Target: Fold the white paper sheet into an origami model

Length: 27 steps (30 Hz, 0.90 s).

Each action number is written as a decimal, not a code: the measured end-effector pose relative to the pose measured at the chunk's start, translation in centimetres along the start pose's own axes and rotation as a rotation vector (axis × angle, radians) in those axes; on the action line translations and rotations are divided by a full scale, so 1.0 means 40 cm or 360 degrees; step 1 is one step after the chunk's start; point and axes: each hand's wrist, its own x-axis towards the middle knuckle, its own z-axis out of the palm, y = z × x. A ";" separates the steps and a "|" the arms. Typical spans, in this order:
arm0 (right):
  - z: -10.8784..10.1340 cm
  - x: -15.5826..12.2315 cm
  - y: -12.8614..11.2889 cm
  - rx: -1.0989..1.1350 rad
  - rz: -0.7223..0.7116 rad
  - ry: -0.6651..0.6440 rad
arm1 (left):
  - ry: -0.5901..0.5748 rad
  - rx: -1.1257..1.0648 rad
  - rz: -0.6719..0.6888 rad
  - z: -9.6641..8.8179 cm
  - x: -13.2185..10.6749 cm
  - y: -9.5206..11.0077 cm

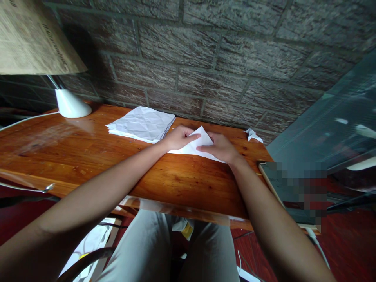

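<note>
Between my two hands is a white sheet of paper (192,148), folded to a peak that points toward the wall, its lower edge spreading wide along the table. My left hand (182,138) grips the paper's left side, thumb on the near face and fingers curled behind. On the right side my right hand (219,147) pinches it too, thumb laid across the front and the other fingers mostly hidden behind the sheet. Left of my hands lies a stack of creased white paper (142,123).
A white-based lamp (72,103) stands at the table's back left, under a printed shade. A small folded paper piece (254,135) rests at the back right. Along the right edge lies a dark tablet-like device (276,184). The brick wall (199,58) borders the wooden table (188,184).
</note>
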 end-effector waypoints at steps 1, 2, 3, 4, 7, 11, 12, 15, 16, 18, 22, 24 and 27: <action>0.000 0.000 0.000 -0.0009 0.0004 -0.0005 | 0.0007 0.0014 0.0003 0.000 0.000 -0.001; 0.000 0.000 0.001 -0.0018 0.0007 -0.0010 | 0.0014 0.0025 0.0006 0.000 0.000 -0.002; 0.000 0.000 0.002 -0.0025 0.0009 -0.0012 | 0.0019 0.0029 0.0010 0.000 0.001 -0.003; 0.001 0.001 0.003 -0.0029 0.0008 -0.0013 | 0.0019 0.0028 0.0014 -0.001 0.001 -0.003; 0.001 0.001 0.005 -0.0053 0.0006 -0.0008 | 0.0005 0.0000 0.0034 0.000 0.002 -0.003; 0.001 0.003 0.006 -0.0046 -0.0005 0.0029 | -0.0034 -0.0043 0.0048 0.000 0.003 -0.002; 0.000 0.004 0.007 -0.0021 -0.0010 0.0038 | -0.0037 -0.0046 0.0042 -0.001 0.004 -0.002; 0.001 0.006 0.007 0.0059 -0.0010 0.0034 | -0.0017 -0.0031 0.0030 0.000 0.004 -0.002; 0.003 0.006 0.008 0.0085 -0.0009 0.0029 | -0.0016 -0.0027 0.0030 0.001 0.003 -0.002; 0.006 0.007 0.009 0.0150 -0.0011 0.0009 | -0.0017 -0.0027 0.0031 0.005 0.003 0.000; 0.013 0.009 0.007 0.0238 -0.0010 -0.0012 | 0.0179 -0.0026 0.0003 0.010 0.003 0.008; 0.015 0.009 0.005 0.0237 0.0002 -0.0006 | 0.0207 -0.0040 0.0023 0.010 0.003 0.013; 0.016 0.007 0.002 0.0267 0.0033 0.0007 | 0.0103 -0.0066 0.0084 0.006 0.002 0.015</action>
